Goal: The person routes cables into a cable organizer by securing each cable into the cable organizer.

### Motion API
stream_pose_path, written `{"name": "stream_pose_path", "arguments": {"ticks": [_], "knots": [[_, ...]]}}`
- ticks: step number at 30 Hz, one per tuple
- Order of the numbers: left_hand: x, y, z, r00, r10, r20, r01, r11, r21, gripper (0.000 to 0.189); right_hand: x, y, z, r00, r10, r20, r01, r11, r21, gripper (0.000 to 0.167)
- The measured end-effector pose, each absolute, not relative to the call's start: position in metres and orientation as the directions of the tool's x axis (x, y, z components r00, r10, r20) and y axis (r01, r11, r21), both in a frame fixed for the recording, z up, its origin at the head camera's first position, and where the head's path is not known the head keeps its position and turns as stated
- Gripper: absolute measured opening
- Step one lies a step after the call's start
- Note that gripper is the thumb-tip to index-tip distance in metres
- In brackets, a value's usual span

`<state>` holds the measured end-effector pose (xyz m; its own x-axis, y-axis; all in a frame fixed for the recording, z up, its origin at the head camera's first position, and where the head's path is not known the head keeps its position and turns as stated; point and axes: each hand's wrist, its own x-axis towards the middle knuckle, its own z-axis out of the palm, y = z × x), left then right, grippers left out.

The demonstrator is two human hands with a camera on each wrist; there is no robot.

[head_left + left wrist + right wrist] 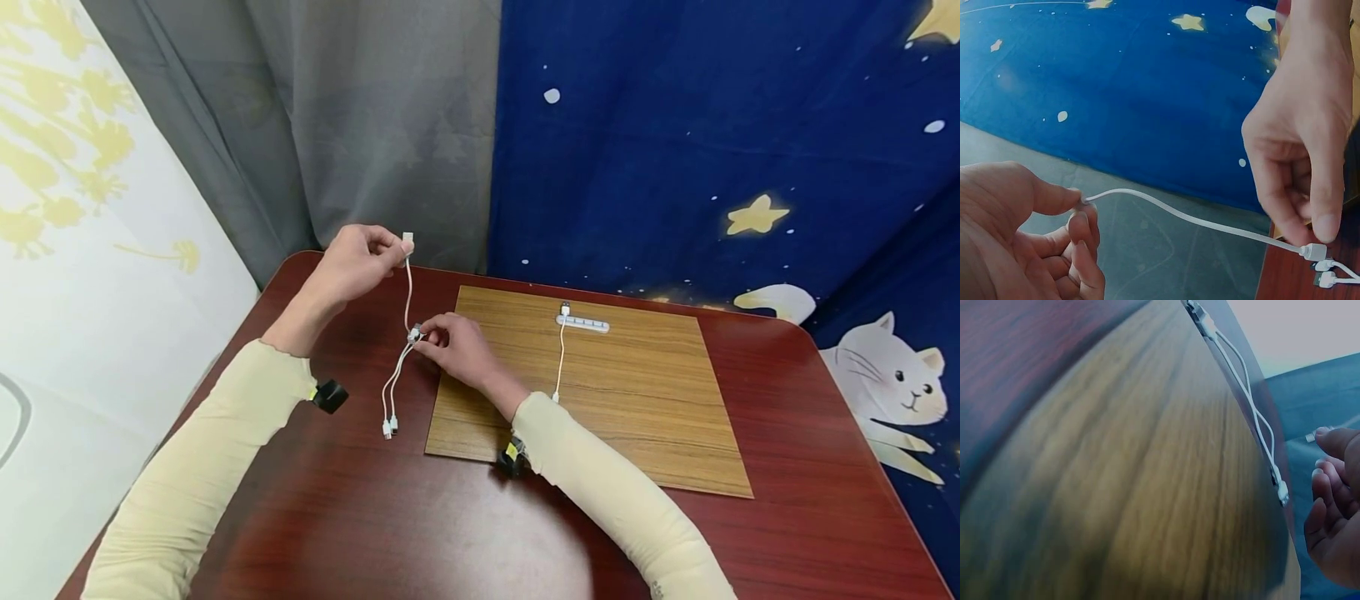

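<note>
My left hand [360, 265], raised at the table's far left, pinches the plug [408, 238] of a white charging cable [409, 292] between thumb and fingertips. The cable runs from there to a white splitter [1315, 252], which my right hand [456, 348] pinches just off the board's left edge. Below the splitter, thin branches end in small white connectors [391, 427]. Next to the splitter, the left wrist view shows white ends with dark tips [1325, 279]. At the right wrist view's edge, a partly cut-off hand [1341, 500] has a small pale tip at its thumb.
A wood-grain board [637, 417] lies on the reddish-brown table [337, 517]. Near its far edge sits a pale slotted cable clip [588, 323], with another white cable [562, 354] in its left end. Grey and blue curtains [675, 150] hang behind the table.
</note>
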<state>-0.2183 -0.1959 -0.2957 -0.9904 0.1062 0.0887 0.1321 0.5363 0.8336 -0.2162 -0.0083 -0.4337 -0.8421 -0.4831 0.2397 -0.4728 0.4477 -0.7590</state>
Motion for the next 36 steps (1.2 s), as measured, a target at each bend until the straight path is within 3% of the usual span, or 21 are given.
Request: {"name": "stream_pose_path", "arguments": {"ticks": [10,20,36], "knots": [[-0.220,-0.190,-0.298,-0.989,0.114,0.094,0.139,0.507,0.851,0.029,-0.214,-0.015,-0.441,-0.801,-0.519,0.300,-0.553,0.449,-0.702,0.005],[-0.222,-0.191,-0.300,-0.992,0.076,0.102,0.127,0.500,0.857,0.029,-0.200,-0.010,-0.433,-0.762,-0.621,0.183,-0.521,0.421,-0.743,0.019],[-0.229,-0.195,-0.311,-0.992,0.055,0.115,0.127,0.489,0.863,0.028,-0.182,0.006,-0.423,-0.735,-0.659,0.157,-0.522,0.402,-0.752,0.021]]}}
